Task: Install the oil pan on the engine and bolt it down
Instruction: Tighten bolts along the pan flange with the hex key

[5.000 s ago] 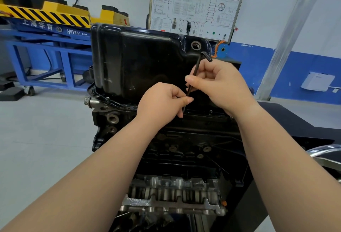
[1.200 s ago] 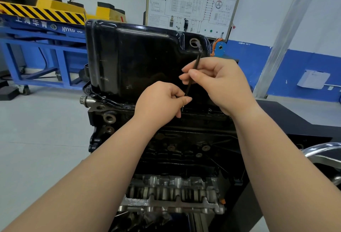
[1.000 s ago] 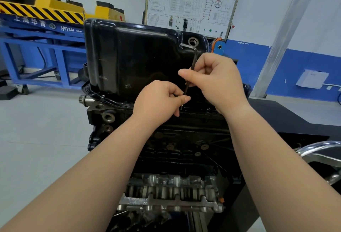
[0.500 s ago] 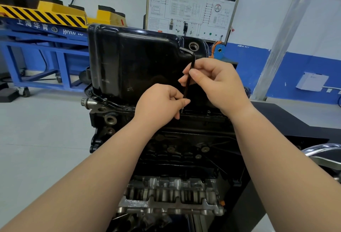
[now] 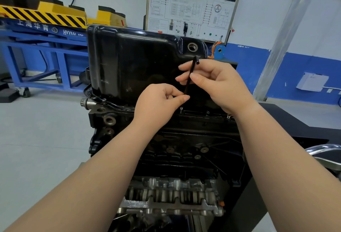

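Engine (image 5: 184, 150) inverted on stand; black oil pan (image 5: 132, 65) seated on top, flange against block. Right hand (image 5: 219, 86): thumb and fingers pinched on upper shaft of hex key (image 5: 190, 76). Left hand (image 5: 160, 106): fingertips closed on key's lower end, just above a flange bolt (image 5: 181, 110).

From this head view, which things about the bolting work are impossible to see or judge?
- Hex key tip: head view, behind the left hand, so its seat in the bolt is unclear.
- Far flange of the oil pan: head view, behind the pan itself.
- Bolt tightness: heads too small.
- Engine bottom: cut off by the lower edge.
- Flange under the right hand: covered.
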Demonstrator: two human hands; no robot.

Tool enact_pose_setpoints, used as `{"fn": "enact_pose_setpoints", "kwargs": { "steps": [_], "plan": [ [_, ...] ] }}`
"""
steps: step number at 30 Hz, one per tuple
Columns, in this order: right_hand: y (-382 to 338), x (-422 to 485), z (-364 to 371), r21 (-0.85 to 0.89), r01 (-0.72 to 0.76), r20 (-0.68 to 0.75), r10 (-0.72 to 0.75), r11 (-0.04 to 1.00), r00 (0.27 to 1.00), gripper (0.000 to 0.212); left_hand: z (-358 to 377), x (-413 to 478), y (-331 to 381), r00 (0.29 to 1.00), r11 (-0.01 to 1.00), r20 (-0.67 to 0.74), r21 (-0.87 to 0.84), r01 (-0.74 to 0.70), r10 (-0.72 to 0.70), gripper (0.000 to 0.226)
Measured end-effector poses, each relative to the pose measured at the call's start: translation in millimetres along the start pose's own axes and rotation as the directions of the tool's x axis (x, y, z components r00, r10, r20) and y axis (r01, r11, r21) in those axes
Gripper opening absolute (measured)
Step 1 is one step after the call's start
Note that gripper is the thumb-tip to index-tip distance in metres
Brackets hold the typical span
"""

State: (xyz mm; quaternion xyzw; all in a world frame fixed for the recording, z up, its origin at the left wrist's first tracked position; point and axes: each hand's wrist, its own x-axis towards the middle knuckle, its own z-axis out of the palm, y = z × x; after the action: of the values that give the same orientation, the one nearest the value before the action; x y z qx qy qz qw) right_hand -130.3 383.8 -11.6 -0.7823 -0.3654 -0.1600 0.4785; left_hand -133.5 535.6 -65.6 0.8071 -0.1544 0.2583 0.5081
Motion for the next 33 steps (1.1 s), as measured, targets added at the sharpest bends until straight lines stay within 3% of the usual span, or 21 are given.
{"fn": "enact_pose_setpoints", "kwargs": {
  "steps": [7,10,13,18,22,26,29,33],
  "plan": [
    [2.0,3.3,5.4,0.035,-0.064,-0.116,0.067,0.997,0.991,0.014,-1.4,0.1,0.0,0.999,1.000,0.032,0.009,0.021,-0.021,0.011],
    [4.7,3.9,5.7,-0.029,-0.052,-0.161,0.047,0.998,0.986,0.017,-1.8,0.4,1.1,0.999,1.000,0.036,0.015,0.027,-0.027,0.010],
    [3.6,1.9,4.1,0.025,-0.036,-0.090,0.038,0.999,0.995,0.004,-1.8,0.9,1.7,0.999,0.999,0.033,0.001,0.038,-0.038,0.013],
    [1.1,1.0,0.1,-0.019,-0.038,-0.001,0.038,0.999,0.999,0.021,-1.4,1.3,1.4,0.998,0.999,0.032,0.008,0.052,-0.052,0.013],
    [1.2,2.1,3.7,-0.008,-0.073,-0.082,0.072,0.997,0.994,0.013,-1.8,0.0,3.1,0.998,0.998,0.037,0.028,0.052,-0.053,0.009],
    [4.5,1.6,6.8,-0.070,-0.071,-0.166,0.058,0.995,0.984,0.018,-2.5,-0.5,4.8,0.997,0.998,0.042,0.031,0.060,-0.061,0.012],
    [5.0,-0.7,5.4,-0.002,-0.053,-0.094,0.053,0.999,0.994,0.008,-2.6,-0.5,4.8,0.997,0.998,0.043,0.024,0.062,-0.063,0.015],
    [2.1,-0.5,-1.0,-0.001,-0.029,0.026,0.029,1.000,0.999,0.024,-1.7,0.2,3.6,0.997,0.998,0.038,0.029,0.060,-0.062,0.014]
  ]
}}
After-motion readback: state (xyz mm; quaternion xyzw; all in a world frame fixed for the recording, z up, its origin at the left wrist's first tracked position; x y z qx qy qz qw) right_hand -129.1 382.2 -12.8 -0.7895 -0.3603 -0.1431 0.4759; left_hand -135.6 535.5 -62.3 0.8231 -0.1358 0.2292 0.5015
